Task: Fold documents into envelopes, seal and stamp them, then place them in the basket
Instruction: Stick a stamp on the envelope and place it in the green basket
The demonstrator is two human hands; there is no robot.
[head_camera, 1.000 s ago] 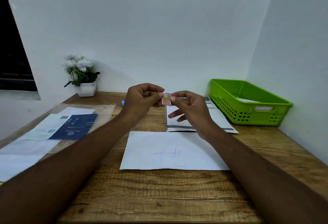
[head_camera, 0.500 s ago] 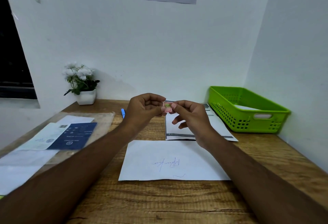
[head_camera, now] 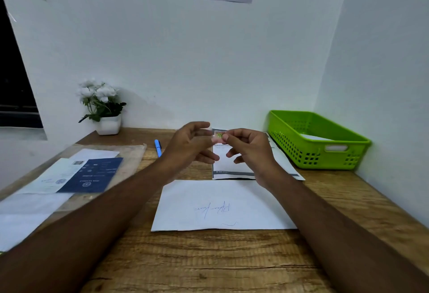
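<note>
My right hand [head_camera: 249,151] pinches a small pink stamp with a green picture [head_camera: 219,136] between thumb and forefinger, held up above the desk. My left hand [head_camera: 189,147] is blurred, its fingers loosened and spread, the tips just left of the stamp. A white envelope with a blue signature [head_camera: 222,204] lies flat on the wooden desk below both hands. The green plastic basket [head_camera: 290,144] stands at the back right with a white envelope [head_camera: 313,137] inside.
Printed sheets [head_camera: 232,167] lie behind the envelope, partly hidden by my hands. A blue pen [head_camera: 157,147] lies to their left. A dark blue booklet [head_camera: 92,174] and papers sit in a clear sleeve at left. A potted white flower [head_camera: 104,109] stands by the wall.
My left hand has loosened its pinch on the stamp and its fingers have spread. The right hand keeps the stamp. The camera has tilted up slightly.
</note>
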